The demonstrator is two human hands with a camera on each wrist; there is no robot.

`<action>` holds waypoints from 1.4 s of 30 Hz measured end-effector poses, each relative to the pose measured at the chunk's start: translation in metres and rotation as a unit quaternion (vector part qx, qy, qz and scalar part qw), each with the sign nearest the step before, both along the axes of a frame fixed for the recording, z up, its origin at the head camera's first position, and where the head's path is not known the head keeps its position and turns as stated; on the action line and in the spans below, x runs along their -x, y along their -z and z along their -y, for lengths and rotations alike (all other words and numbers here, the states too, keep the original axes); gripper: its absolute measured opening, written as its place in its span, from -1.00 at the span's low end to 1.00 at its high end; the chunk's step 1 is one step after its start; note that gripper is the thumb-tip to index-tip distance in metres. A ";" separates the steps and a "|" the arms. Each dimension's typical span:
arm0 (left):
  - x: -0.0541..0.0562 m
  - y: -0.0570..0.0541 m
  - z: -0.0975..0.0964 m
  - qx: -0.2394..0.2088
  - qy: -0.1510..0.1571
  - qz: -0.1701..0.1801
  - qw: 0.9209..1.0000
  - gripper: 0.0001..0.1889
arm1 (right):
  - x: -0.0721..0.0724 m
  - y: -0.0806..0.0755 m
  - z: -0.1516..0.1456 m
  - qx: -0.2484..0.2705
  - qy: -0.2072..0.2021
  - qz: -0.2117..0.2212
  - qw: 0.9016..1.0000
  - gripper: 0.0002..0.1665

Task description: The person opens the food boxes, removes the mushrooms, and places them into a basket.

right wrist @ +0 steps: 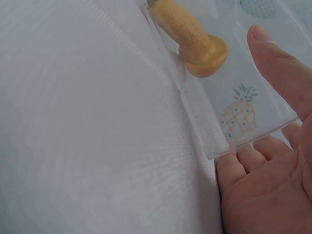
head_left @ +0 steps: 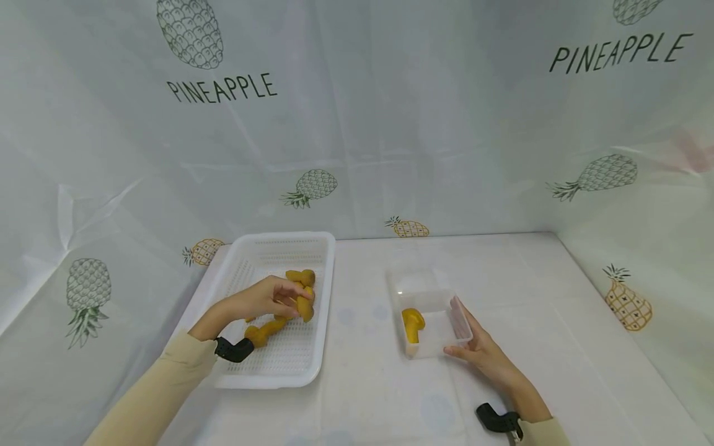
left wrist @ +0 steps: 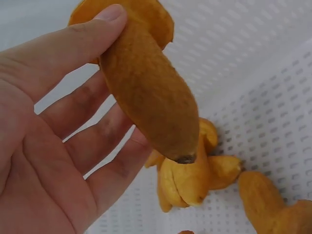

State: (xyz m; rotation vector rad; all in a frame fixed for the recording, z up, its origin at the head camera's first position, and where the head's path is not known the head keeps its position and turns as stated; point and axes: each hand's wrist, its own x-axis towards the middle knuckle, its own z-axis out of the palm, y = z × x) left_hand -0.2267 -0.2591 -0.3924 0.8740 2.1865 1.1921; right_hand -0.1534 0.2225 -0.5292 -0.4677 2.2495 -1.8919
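Over the white perforated basket (head_left: 322, 347), my left hand (head_left: 270, 298) pinches a yellow-brown mushroom (head_left: 304, 308). In the left wrist view the thumb presses near the cap of this mushroom (left wrist: 151, 92), and its stem tip points down. Several similar mushrooms (head_left: 258, 336) lie in the basket below. My right hand (head_left: 486, 359) grips the right side of a clear plastic box (head_left: 437, 328), thumb at the near corner and fingers along the outer wall. Inside that box, against its left side, lies one yellow mushroom (head_left: 413, 323), also visible in the right wrist view.
Both containers stand on a white cloth-covered table (head_left: 362, 371), the basket to the left and the box to the right. The box's clear lid (head_left: 415, 279) stands or lies at its far side. A pineapple-printed sheet (head_left: 357, 136) hangs behind and along the sides.
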 end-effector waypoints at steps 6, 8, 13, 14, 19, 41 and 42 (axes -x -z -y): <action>-0.007 0.007 0.005 0.043 0.006 0.014 0.999 -0.65 | 0.000 0.001 0.000 0.002 0.001 0.000 1.000 0.27; -0.009 0.009 0.007 0.048 0.008 0.029 0.998 -0.64 | 0.001 0.001 0.000 0.001 0.000 -0.001 1.000 0.26; -0.011 0.007 0.010 0.054 0.011 0.049 0.997 -0.62 | 0.000 0.002 -0.001 0.003 -0.002 -0.004 1.000 0.25; -0.010 0.005 0.010 0.058 0.011 0.048 0.997 -0.62 | 0.000 0.002 -0.001 0.005 -0.003 -0.005 1.000 0.25; -0.005 0.000 0.010 0.060 0.024 0.043 0.997 -0.59 | 0.000 0.003 -0.001 0.007 -0.004 -0.006 1.000 0.26; 0.031 -0.027 -0.068 -0.004 0.080 -0.008 0.997 -0.66 | 0.000 0.003 0.000 0.005 -0.002 -0.001 1.000 0.24; 0.033 -0.028 -0.074 -0.007 0.085 -0.008 0.996 -0.66 | 0.001 0.003 0.000 0.006 -0.004 -0.002 1.000 0.23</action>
